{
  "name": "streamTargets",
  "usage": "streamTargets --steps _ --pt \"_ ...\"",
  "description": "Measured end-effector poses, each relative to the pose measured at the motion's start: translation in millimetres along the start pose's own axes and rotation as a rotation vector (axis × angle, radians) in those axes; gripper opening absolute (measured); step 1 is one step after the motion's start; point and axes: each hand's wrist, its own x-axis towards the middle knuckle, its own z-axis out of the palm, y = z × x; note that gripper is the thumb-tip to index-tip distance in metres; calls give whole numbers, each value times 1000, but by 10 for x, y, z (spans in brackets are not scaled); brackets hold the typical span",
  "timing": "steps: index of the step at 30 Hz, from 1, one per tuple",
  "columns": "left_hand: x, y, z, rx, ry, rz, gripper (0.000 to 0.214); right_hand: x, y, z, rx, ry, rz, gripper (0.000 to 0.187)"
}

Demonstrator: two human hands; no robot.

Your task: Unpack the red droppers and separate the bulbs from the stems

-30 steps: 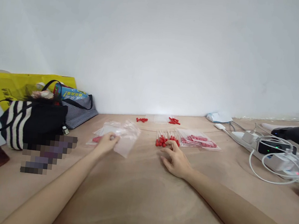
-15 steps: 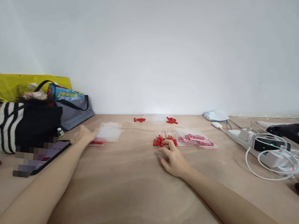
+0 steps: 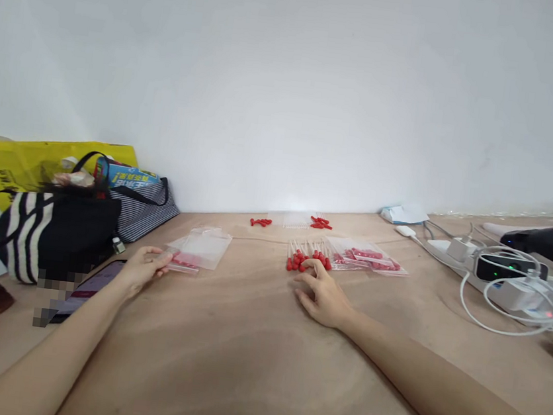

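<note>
On the light-brown tabletop (image 3: pixel 220 354), 3 o'clock from the left hand (image 3: pixel 147 267): a small, flat, clear plastic bag with red contents (image 3: pixel 184 261) is located, its left end at the fingertips.
Left-hand grip: thumb and fingers are brought together; the left end of the bag appears to be pinched between them.
Bag handling: low weight and a soft, limp film are to be expected; the film is judged slippery, and the contents may slide if one end is raised.
Bag hold point: a flat margin free of red contents is preferred, pinched between thumb and forefinger so that the contents are not squeezed.
Translucent plastic bags without visible contents (image 3: pixel 215 247): laid flat at 2 o'clock from the left hand; whether the red-filled bag is overlapped or merely touched cannot be told.
Right-hand grip: at the right hand (image 3: pixel 323 296), thumb and forefinger are held apart and nothing is clamped; the fingertips are rested at the stick row.
Slim pale sticks with rounded red heads (image 3: pixel 296 263): laid side by side at 11 o'clock from the right hand, heads toward the near side.
Stick handling: light and stiff, by judgement; rolling and stem breakage are possible, so hold is best taken just behind the head.
Overlapping clear plastic bags with red contents (image 3: pixel 375 262): stacked flat at 2 o'clock from the right hand.
</note>
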Motion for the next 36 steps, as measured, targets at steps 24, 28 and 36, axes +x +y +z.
streamTargets --steps 24,28,36 --pt "-1488 752 1070 -174 -875 55 57 37 -38 -39 39 -83 -41 14" --pt "-1210 727 1078 144 -582 625 35 48 -60 -57 46 -105 -43 18" --pt "-993 609 1116 335 -650 857 59 60 -79 -88 55 -135 -112 21"
